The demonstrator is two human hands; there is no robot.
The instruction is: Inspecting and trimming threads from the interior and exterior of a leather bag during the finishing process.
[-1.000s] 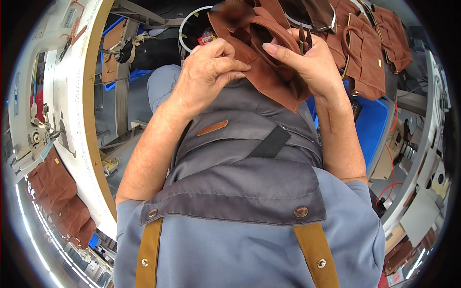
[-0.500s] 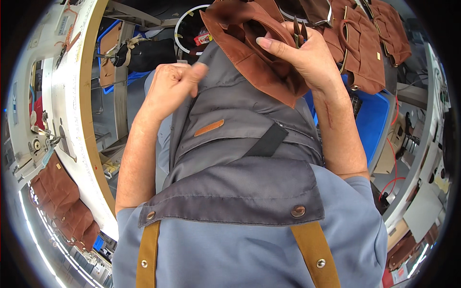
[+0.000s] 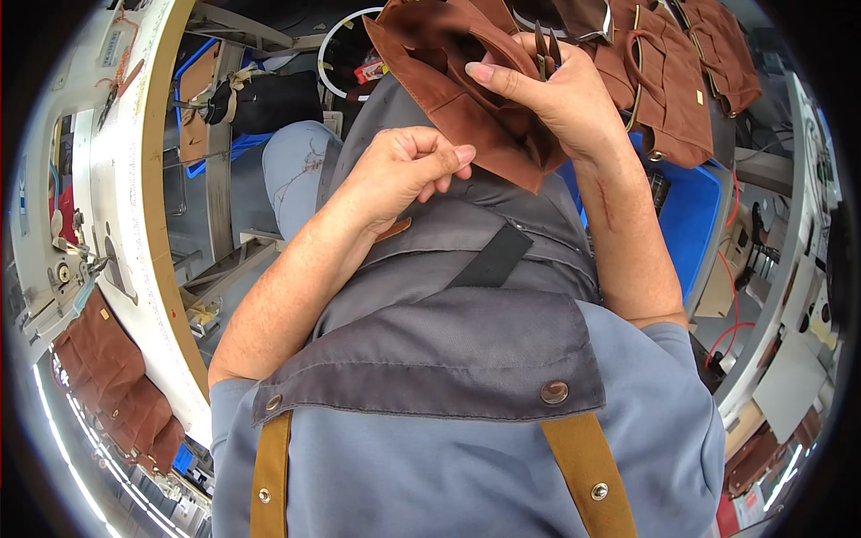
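A brown fabric bag (image 3: 489, 117), its mouth open toward me, hangs over my lap at the top of the view. My right hand (image 3: 556, 94) grips its edge, thumb lying over the cloth. Dark pointed thread snips (image 3: 543, 52) are tucked in that same hand, blades upward. My left hand (image 3: 413, 170) is in front of the bag, apart from it, thumb and curled fingers pressed together in a pinch. Whatever the pinch may hold is too small to make out.
More brown bags (image 3: 673, 90) lie at the upper right, above a blue bin (image 3: 695, 224). A white-topped worktable (image 3: 148, 224) with a sewing machine (image 3: 63, 260) runs along my left. Another brown piece (image 3: 112, 377) hangs there. A round black-rimmed container (image 3: 336, 54) stands beyond my knees.
My left hand has moved right and slightly down, from beside my thigh to in front of the bag. The bag and my right hand have shifted slightly left.
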